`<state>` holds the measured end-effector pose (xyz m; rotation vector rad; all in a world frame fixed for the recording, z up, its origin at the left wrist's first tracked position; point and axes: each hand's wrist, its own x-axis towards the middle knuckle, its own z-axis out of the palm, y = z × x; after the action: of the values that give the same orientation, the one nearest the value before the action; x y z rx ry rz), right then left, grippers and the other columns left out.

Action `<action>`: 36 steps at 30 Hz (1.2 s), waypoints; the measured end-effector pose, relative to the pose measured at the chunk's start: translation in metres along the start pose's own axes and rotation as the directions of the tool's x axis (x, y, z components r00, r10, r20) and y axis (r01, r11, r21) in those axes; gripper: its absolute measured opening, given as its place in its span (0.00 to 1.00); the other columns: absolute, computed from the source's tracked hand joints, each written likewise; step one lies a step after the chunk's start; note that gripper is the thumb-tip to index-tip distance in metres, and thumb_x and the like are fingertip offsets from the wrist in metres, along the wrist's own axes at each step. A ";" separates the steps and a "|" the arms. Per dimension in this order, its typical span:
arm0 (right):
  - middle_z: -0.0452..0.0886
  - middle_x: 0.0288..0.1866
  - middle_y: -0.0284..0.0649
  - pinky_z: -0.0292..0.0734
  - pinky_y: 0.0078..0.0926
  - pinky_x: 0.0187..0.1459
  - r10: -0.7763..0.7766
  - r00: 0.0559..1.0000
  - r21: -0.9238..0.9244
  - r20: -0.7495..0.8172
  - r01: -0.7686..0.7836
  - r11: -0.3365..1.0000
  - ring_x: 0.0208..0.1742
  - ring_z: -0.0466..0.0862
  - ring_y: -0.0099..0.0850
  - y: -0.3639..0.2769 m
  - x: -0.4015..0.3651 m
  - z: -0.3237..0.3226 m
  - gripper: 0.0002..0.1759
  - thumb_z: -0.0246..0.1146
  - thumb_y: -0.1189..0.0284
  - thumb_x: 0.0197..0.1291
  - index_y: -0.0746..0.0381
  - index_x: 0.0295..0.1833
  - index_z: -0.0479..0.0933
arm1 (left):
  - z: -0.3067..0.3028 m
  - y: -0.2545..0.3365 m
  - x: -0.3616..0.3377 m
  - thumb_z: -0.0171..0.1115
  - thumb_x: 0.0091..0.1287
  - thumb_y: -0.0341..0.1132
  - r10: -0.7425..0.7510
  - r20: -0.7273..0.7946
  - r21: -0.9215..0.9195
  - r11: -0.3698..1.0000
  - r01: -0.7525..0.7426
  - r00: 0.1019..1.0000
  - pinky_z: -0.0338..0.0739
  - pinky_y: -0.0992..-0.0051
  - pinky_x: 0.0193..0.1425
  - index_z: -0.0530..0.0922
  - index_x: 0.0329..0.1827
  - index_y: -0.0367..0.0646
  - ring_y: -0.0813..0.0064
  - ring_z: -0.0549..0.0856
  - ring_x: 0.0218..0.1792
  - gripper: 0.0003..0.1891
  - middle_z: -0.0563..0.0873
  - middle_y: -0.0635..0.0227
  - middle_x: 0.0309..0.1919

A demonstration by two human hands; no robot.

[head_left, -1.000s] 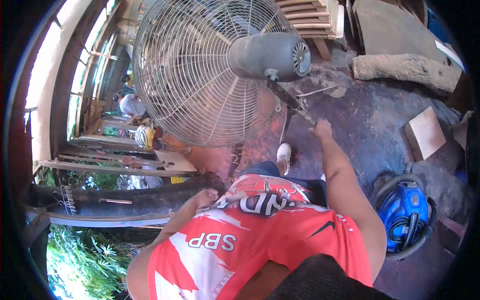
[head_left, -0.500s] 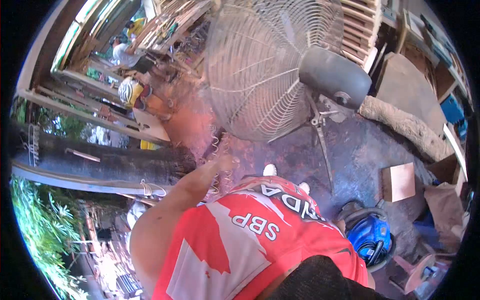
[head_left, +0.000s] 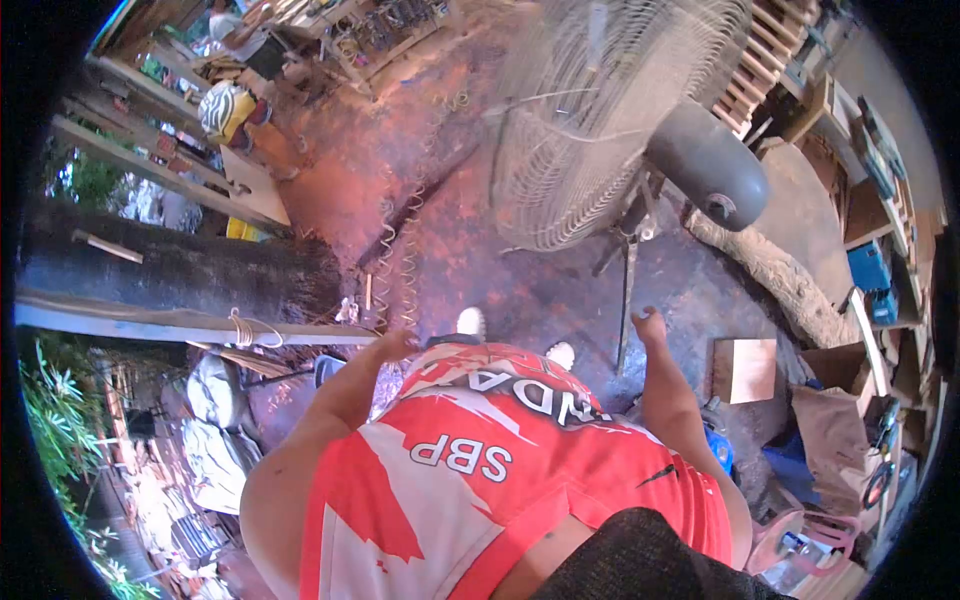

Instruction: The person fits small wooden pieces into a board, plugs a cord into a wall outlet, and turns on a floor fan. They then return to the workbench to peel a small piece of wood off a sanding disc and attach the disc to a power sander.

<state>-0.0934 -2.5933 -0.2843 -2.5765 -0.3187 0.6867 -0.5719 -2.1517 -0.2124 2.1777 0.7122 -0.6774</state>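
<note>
My left hand (head_left: 400, 344) hangs in front of my left side, beside coiled air hoses (head_left: 408, 270) on the floor behind it. It looks loosely open, and I see nothing in it. My right hand (head_left: 650, 328) is held out ahead on the right, near the leg of a large pedestal fan (head_left: 570, 140). Its fingers are loosely bent, with nothing visible in them. Neither hand clearly touches anything. The fan has a wire cage and a dark motor housing (head_left: 708, 165). Below me are my red and white jersey (head_left: 470, 420) and white shoe tips (head_left: 470, 321).
A long wooden log (head_left: 770, 270) and a pale wooden block (head_left: 745, 370) lie to the right. A blue machine (head_left: 718, 450) is mostly behind my right arm. A person (head_left: 245, 38) sits far left; wooden rails (head_left: 170, 165) and a dark beam (head_left: 180, 285) run along the left.
My right hand has come into view on the right. My left hand has drawn back leftward. The fan sits further right in view, and the blue machine is now mostly hidden by my arm.
</note>
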 end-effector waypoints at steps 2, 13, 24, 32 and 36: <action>0.83 0.47 0.56 0.75 0.39 0.55 -0.026 0.999 -0.033 -0.020 0.025 0.999 0.53 0.82 0.48 -0.035 -0.009 0.010 0.36 0.71 0.54 0.48 0.64 0.58 0.75 | -0.005 -0.013 -0.003 0.64 0.61 0.45 -0.070 -0.043 -0.040 0.997 0.068 0.997 0.78 0.63 0.53 0.80 0.55 0.41 0.57 0.85 0.47 0.23 0.86 0.51 0.44; 0.84 0.46 0.52 0.77 0.38 0.54 -0.103 0.968 -0.104 0.229 0.129 0.986 0.50 0.83 0.46 -0.225 -0.082 0.145 0.34 0.71 0.50 0.47 0.62 0.54 0.77 | -0.018 -0.195 0.002 0.60 0.64 0.44 0.156 -0.212 -0.289 0.933 -0.215 0.965 0.79 0.64 0.45 0.78 0.57 0.44 0.58 0.84 0.42 0.21 0.85 0.55 0.45; 0.80 0.51 0.54 0.75 0.40 0.56 -0.221 0.927 -0.503 0.304 0.354 0.789 0.53 0.81 0.48 -0.338 -0.036 0.181 0.23 0.61 0.62 0.47 0.63 0.48 0.80 | -0.006 -0.403 0.010 0.52 0.70 0.50 -0.042 -0.120 -0.304 0.953 0.004 0.992 0.73 0.61 0.62 0.76 0.61 0.49 0.50 0.79 0.56 0.22 0.79 0.52 0.58; 0.84 0.38 0.53 0.79 0.48 0.45 -0.199 0.846 -0.577 0.494 0.491 0.653 0.45 0.83 0.50 -0.314 0.109 0.267 0.12 0.63 0.68 0.43 0.62 0.33 0.84 | -0.171 -0.311 -0.006 0.55 0.67 0.46 0.014 -0.252 -0.398 0.910 -0.117 0.968 0.78 0.65 0.53 0.81 0.52 0.43 0.62 0.84 0.47 0.18 0.84 0.51 0.45; 0.84 0.38 0.51 0.78 0.48 0.45 -0.091 0.656 -0.547 0.750 0.691 0.472 0.44 0.84 0.49 -0.427 0.208 0.326 0.15 0.65 0.69 0.37 0.59 0.35 0.85 | -0.234 -0.334 0.031 0.58 0.66 0.44 -0.239 -0.096 -0.789 0.610 0.073 0.966 0.75 0.72 0.36 0.85 0.43 0.45 0.75 0.81 0.31 0.14 0.84 0.64 0.29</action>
<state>-0.1299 -2.0342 -0.4171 -2.6774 -1.8735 1.4696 -0.7151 -1.7708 -0.2537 1.3621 1.0715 -0.1499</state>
